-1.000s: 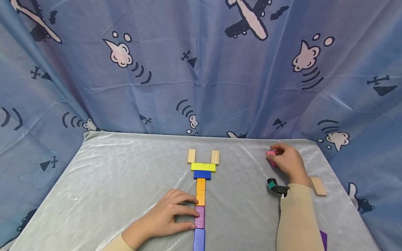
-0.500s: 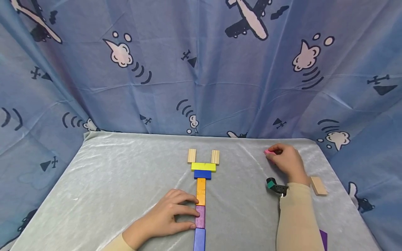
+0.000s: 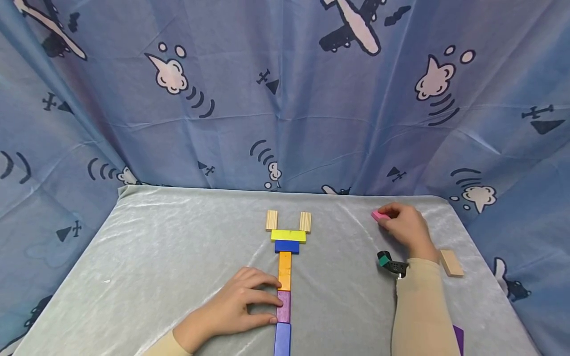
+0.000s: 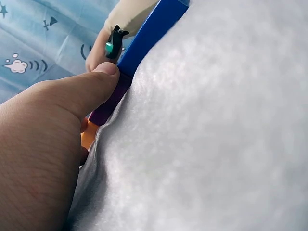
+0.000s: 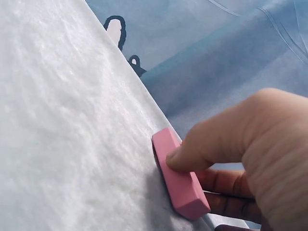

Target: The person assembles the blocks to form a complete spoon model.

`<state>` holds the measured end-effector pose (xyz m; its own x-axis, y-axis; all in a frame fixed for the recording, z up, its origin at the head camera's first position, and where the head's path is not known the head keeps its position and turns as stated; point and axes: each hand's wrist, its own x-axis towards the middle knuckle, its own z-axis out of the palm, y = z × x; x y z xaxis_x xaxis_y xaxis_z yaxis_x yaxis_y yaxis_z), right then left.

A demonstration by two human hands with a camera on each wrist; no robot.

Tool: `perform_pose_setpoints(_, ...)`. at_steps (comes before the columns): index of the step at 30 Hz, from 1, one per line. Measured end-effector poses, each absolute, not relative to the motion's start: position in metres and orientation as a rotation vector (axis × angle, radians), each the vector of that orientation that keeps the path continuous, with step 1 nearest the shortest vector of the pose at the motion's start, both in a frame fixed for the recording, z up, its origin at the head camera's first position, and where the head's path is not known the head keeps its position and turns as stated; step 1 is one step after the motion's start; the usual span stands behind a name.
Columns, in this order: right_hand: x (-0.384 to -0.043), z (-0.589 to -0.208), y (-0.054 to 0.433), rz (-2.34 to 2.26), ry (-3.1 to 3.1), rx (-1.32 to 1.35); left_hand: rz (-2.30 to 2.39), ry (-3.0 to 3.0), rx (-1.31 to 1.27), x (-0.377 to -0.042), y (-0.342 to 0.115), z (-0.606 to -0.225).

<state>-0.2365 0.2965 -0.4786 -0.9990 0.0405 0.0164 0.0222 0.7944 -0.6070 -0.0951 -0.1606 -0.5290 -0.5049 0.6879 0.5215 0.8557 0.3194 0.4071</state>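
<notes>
A line of wooden blocks runs down the middle of the cloth in the head view: a yellow block (image 3: 288, 236), a dark blue block (image 3: 287, 246), an orange block (image 3: 285, 270), a purple block (image 3: 283, 306) and a lighter blue block (image 3: 282, 339). My left hand (image 3: 236, 304) lies left of this line, fingertips touching the orange and purple blocks; its thumb (image 4: 94, 86) meets the seam between purple and blue. Toward the far right, my right hand (image 3: 407, 227) pinches a pink block (image 5: 178, 178) between thumb and fingers, low over the cloth.
Two plain wooden blocks, one left (image 3: 271, 220) and one right (image 3: 305, 222), stand behind the yellow block. A wider plain block (image 3: 451, 263) lies beside the right wrist. Part of a purple piece (image 3: 459, 340) shows past the right sleeve. A printed curtain (image 3: 285, 99) hangs behind the table.
The pink block has turned in my right hand's fingers and shifted slightly left, now lying more crosswise. My left hand has stayed on the line of blocks.
</notes>
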Motion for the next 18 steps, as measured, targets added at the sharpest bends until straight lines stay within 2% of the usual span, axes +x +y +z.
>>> perform_pose_setpoints(18, -0.247, -0.460, 0.244, 1.146, -2.858, 0.227, -0.965, -2.336, -1.398, -0.095, -0.160, -0.528)
